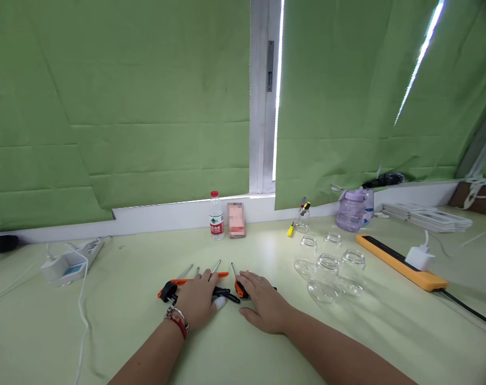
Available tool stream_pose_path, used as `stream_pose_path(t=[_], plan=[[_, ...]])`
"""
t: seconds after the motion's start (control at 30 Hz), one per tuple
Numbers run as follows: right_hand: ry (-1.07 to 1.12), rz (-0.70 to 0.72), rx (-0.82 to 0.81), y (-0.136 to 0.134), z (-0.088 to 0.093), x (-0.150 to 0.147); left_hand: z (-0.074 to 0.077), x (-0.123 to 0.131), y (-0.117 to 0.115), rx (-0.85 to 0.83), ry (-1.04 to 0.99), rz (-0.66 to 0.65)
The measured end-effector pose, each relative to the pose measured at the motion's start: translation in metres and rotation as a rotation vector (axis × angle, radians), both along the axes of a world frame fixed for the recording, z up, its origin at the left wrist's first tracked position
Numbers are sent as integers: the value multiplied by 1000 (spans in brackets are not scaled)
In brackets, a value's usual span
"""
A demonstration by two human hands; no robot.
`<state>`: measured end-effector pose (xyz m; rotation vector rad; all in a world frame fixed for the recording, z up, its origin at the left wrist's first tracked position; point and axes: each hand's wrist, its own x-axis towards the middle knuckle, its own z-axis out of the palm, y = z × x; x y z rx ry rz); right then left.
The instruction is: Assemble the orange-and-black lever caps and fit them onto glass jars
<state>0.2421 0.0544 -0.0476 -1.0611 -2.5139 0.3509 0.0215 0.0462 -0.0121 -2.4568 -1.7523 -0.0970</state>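
Note:
My left hand (198, 302) lies palm down over a group of hand tools, fingers stretched forward, with a white wrap on the thumb. Around it show an orange strip-like tool (221, 275), a screwdriver shaft (185, 271), a black round-ended piece (169, 292) and black handles (229, 294). Beside it, my right hand (267, 305) is flat with its fingers extended over an orange-and-black tool (241, 289) that looks like a tape measure. A thin metal shaft (233, 267) points away from its fingertips. Both palms hide much of the tools.
Upturned glass cups (328, 278) stand on the right, near an orange power strip (399, 262). Behind are a yellow screwdriver (291, 230), a glass holding tools (302, 220), a purple jug (350, 211), a water bottle (216, 216) and a pink box (236, 220). A white power strip (72, 262) lies left.

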Motion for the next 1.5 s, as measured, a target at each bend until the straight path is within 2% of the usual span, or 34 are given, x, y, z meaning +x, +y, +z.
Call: stream_pose_path(t=[0.27,0.6,1.0,1.13,1.27,1.37,1.43,1.5], plan=[[-3,15,16,0,0,1,5,-7,0,-38,-45,-20],[4,14,9,-1,1,1,4,-8,0,-44,-46,-17],[19,24,-26,2,1,4,2,-3,0,71,2,-76],[-9,37,-20,0,10,12,2,3,-2,119,21,-161],[82,21,166,-5,30,24,0,13,-5,169,8,-247],[177,-146,416,-7,52,39,-1,21,-8,165,-9,-292],[189,-402,581,-8,67,53,-2,26,-10,151,-21,-301],[89,-666,662,-8,80,69,-3,31,-11,135,-31,-302]])
